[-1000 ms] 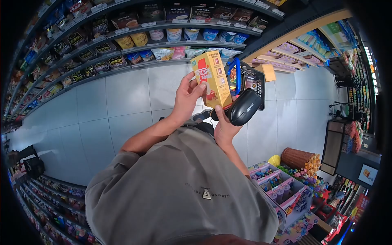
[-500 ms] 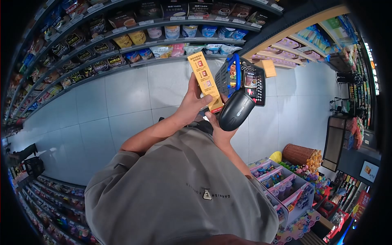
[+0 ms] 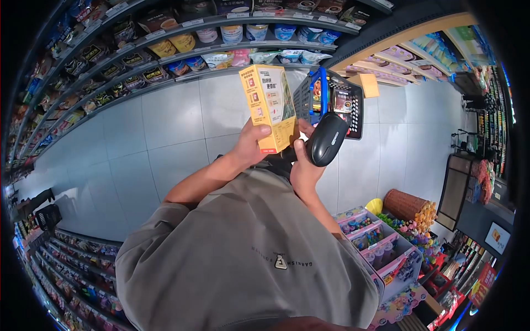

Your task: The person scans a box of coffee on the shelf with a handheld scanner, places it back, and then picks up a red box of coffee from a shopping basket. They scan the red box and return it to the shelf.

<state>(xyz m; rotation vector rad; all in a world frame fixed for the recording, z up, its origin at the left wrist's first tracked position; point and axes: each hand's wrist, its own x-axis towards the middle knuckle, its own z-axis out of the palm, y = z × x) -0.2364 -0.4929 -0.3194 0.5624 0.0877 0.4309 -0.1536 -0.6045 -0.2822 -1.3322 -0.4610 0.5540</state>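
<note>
My left hand (image 3: 249, 148) grips a yellow cardboard box (image 3: 269, 118) by its lower end, thumb across the printed narrow side. The box's broad face, with print and a green picture, is turned partly to the right. My right hand (image 3: 306, 172) is closed around a black handheld barcode scanner (image 3: 327, 140), its rounded top facing up. The right fingertips are close to the box's lower right edge. Beyond the scanner, a dark shopping basket (image 3: 356, 118) with a blue handle (image 3: 323, 91) holds several packages, including a dark box (image 3: 343, 102). The scanner overlaps part of the basket.
Curved-looking shelves (image 3: 204, 52) of bags and tubs run along the front and left. A yellow carton (image 3: 369, 85) is beside the basket. To my right stand a display bin (image 3: 381, 243) of small goods and a wicker basket (image 3: 406, 204). Grey tiles (image 3: 171, 118) cover the floor.
The yellow box has rotated in my left hand, bringing its broad face into view, and shifted slightly left. My right hand with the scanner has moved slightly forward and right.
</note>
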